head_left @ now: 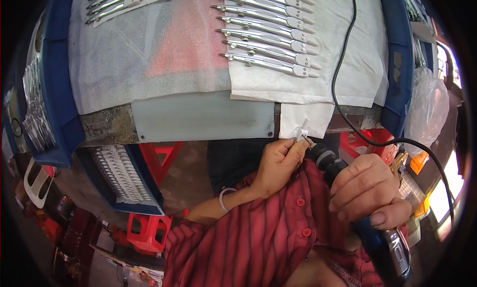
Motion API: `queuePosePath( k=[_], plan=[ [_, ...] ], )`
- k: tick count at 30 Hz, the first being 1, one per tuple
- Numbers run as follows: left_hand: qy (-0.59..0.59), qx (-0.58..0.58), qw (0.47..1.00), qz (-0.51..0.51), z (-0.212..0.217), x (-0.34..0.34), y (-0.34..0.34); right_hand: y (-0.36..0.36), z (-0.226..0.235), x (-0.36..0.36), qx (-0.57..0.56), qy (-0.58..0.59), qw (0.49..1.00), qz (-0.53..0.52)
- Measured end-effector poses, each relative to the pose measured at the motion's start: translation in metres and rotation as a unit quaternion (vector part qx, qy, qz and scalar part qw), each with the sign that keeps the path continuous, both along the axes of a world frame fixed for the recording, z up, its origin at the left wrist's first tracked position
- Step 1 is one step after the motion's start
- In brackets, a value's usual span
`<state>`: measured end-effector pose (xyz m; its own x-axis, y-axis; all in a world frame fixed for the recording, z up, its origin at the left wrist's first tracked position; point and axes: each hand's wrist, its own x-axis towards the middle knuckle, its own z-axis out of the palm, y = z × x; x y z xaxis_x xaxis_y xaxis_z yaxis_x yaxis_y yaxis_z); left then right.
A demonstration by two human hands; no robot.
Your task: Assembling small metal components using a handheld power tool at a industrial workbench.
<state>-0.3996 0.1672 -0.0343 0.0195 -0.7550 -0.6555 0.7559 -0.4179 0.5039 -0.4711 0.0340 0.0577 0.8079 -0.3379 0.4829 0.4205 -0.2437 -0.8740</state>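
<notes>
My left hand [279,164] is closed at the table's front edge, pinching a silver drawing compass [301,132] by its hinge end, the rest of which is hidden in the fingers. Wrapped in my right hand [370,190] is a corded power screwdriver [325,160] with a dark body. Its bit points up and left, meeting the compass head beside my left fingertips; whether it sits in a screw is too small to tell. Under the compass head lies a white cloth patch [318,117]. Beyond, a row of several silver compasses [271,63] lies on white cloth.
More compasses [117,3] lie at the far left. A black cable [338,68] crosses the cloth on the right. Blue crates [54,83] flank the table, and another blue crate [131,207] with metal parts stands below left, near a red stool [144,233]. A plastic bag [427,103] hangs right.
</notes>
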Motion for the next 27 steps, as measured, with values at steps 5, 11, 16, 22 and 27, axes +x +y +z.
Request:
queuePosePath(
  k=[5, 11, 16, 22, 27],
  plan=[
    [0.037, -0.005, 0.999, 0.004, 0.002, -0.0002, 0.0003, 0.0071, 0.0059, -0.0033, 0.054, -0.054, 0.996, -0.036],
    [0.026, -0.002, 1.0, -0.003, 0.0025, 0.001, -0.0014, 0.0033, 0.0022, -0.003, 0.056, -0.039, 0.997, -0.018],
    [0.031, 0.009, 0.999, -0.014, 0.0035, 0.0029, -0.0023, 0.0003, 0.0039, -0.0023, 0.058, -0.031, 0.998, 0.007],
    [0.026, 0.002, 1.0, -0.01, 0.0007, 0.0005, -0.0002, 0.0028, 0.0048, -0.0016, 0.056, -0.011, 0.998, 0.006],
    [0.02, -0.004, 1.0, 0.009, 0.0026, -0.0018, 0.0, -0.0026, 0.0036, -0.001, -0.008, 0.005, 1.0, 0.007]
  ],
)
